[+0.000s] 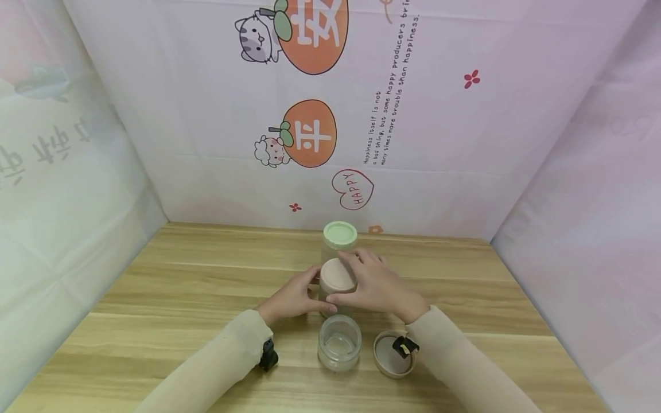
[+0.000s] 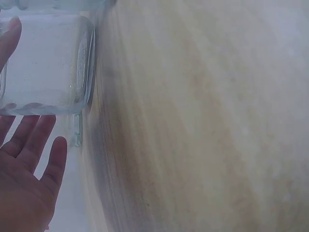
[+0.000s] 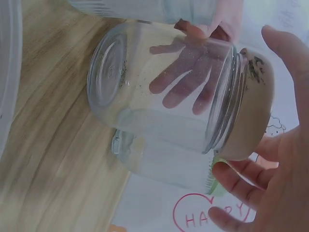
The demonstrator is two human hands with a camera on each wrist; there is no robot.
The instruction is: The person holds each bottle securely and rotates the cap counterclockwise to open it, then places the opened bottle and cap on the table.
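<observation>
A clear glass jar (image 3: 164, 92) with a beige lid (image 1: 338, 274) stands between my hands. My left hand (image 1: 294, 295) surrounds its body from the left, thumb toward the near side. Through the glass in the right wrist view, the left fingers (image 3: 186, 82) look straight and spread. Over the lid, from the right, reaches my right hand (image 1: 379, 284). Its thumb (image 3: 285, 46) shows apart from the lid, and its other fingers spread close to the lid's opposite edge. Dark marks show on the lid's side.
Behind stands another glass jar with a pale green lid (image 1: 339, 234). An uncovered glass jar (image 1: 339, 347) stands nearer me, with a loose lid (image 1: 386, 353) lying inner side up to its right. Printed cloth walls (image 1: 423, 195) enclose the wooden table (image 1: 206, 298) at back and sides.
</observation>
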